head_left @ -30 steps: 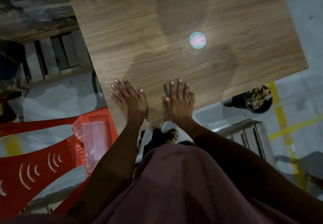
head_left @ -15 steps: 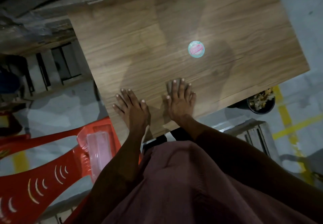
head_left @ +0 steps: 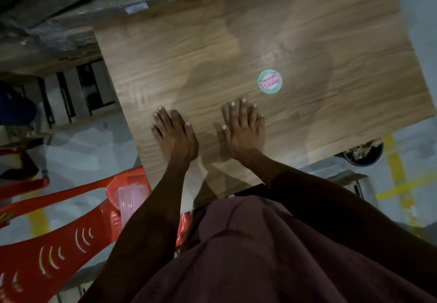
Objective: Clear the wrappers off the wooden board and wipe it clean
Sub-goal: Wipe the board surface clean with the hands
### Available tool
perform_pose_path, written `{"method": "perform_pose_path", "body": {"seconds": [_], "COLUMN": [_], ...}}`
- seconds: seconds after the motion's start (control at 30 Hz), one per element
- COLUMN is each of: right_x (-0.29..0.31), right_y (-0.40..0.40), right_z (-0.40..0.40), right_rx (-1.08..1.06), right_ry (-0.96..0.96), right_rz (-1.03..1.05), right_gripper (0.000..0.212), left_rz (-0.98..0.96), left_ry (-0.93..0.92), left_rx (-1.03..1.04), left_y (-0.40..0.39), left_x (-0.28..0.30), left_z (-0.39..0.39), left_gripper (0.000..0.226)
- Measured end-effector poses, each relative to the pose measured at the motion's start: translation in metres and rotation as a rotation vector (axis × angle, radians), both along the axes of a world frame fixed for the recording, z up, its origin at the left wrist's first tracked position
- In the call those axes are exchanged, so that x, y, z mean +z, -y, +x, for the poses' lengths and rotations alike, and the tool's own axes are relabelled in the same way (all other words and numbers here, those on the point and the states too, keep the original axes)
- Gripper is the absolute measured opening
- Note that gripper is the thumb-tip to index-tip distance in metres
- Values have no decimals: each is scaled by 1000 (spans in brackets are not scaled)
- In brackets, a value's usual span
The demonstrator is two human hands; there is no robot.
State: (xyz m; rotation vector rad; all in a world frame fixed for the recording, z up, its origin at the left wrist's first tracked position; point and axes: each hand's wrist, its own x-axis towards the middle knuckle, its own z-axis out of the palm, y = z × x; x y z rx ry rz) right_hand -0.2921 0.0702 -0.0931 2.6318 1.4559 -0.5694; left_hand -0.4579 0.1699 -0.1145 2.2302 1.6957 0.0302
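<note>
The wooden board (head_left: 307,42) fills the upper middle of the head view. A round teal sticker with a red label (head_left: 269,81) is stuck on it, just beyond my right hand. My left hand (head_left: 173,136) lies flat, palm down, near the board's near left edge, with nothing in it. My right hand (head_left: 244,130) also rests flat on the wood, fingers slightly spread, empty. No wrappers or cloth show on the board.
A red plastic chair (head_left: 59,239) stands at lower left with a clear plastic container (head_left: 131,199) on its seat. A dark bin (head_left: 364,152) holding scraps sits on the floor past the board's right edge. Wooden crates (head_left: 71,94) lie to the left.
The view has shifted down and closer, so the board sits lower in the frame. Both hands stay flat on the board, with my left hand's fingers drawn closer together.
</note>
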Motion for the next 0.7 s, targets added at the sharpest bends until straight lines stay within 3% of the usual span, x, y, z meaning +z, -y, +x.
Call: {"method": "perform_pose_path", "body": {"seconds": [0.27, 0.47, 0.63, 0.7], "right_x": [9, 10, 8, 9], "right_y": [-21, -51, -52, -58], "right_z": [-2, 10, 7, 14], "right_rx": [374, -1, 287, 253], "right_ry": [-95, -93, -131, -104], "right_rz": [53, 30, 61, 67], "right_gripper": [70, 66, 67, 67], "left_rz": [-20, -7, -3, 6], "left_ry": [-37, 7, 28, 33], "left_rx": [81, 64, 97, 119], "left_y": [-16, -19, -34, -46], "left_x": [-5, 0, 5, 6], "left_z": [28, 23, 35, 44], "left_gripper": [55, 53, 51, 53]}}
